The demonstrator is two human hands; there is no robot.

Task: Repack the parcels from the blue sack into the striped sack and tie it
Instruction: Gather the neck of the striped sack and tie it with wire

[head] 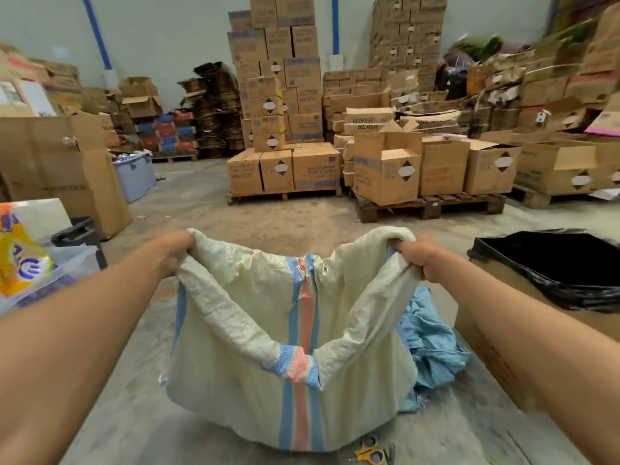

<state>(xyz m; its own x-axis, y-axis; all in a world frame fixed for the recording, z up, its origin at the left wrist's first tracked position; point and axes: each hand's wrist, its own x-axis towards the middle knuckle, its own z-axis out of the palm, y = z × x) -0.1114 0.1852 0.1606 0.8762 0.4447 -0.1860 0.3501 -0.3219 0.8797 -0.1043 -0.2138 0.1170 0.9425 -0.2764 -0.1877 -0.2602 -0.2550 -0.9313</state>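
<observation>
A cream woven striped sack [241, 357] with a blue and pink band stands on the concrete floor in front of me. My left hand [176, 251] grips the left corner of its mouth. My right hand [417, 256] grips the right corner, so the rim is stretched between them and sags in the middle. A crumpled blue sack [432, 340] lies flat on the floor behind the striped sack's right side. I cannot see any parcels inside the striped sack from here.
A cardboard box lined with a black bag [557, 263] stands at the right. Printed plastic bags [27, 263] lie at the left. Yellow-handled scissors [370, 453] rest on the floor near me. Pallets of cartons [285, 169] fill the back.
</observation>
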